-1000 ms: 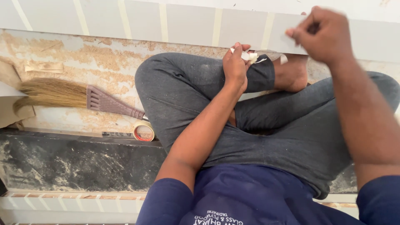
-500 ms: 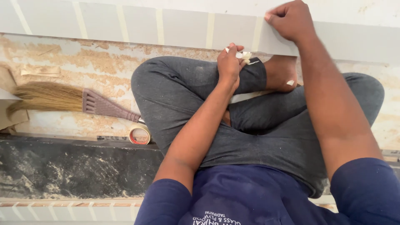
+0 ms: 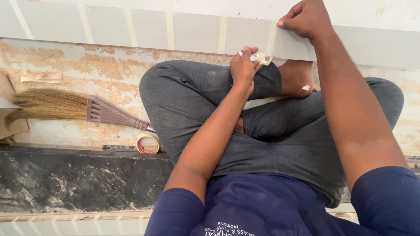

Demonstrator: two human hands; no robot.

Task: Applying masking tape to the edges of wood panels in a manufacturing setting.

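Beige tape strip [image 3: 272, 40] under right hand [image 3: 306, 18], scraps [image 3: 261, 57] in left hand [image 3: 243, 69].

Straw broom [image 3: 74, 108] lies flat on dusty floor [image 3: 109, 65]; tape roll [image 3: 148, 143] just beside its handle end; dark stone slab [image 3: 78, 183] below, dust-streaked.

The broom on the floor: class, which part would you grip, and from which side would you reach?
Grip the broom by its purple neck, which narrows to a slim handle beside the tape roll. Reach from above: it lies flat, and the soft bristle fan gives nothing firm to hold.
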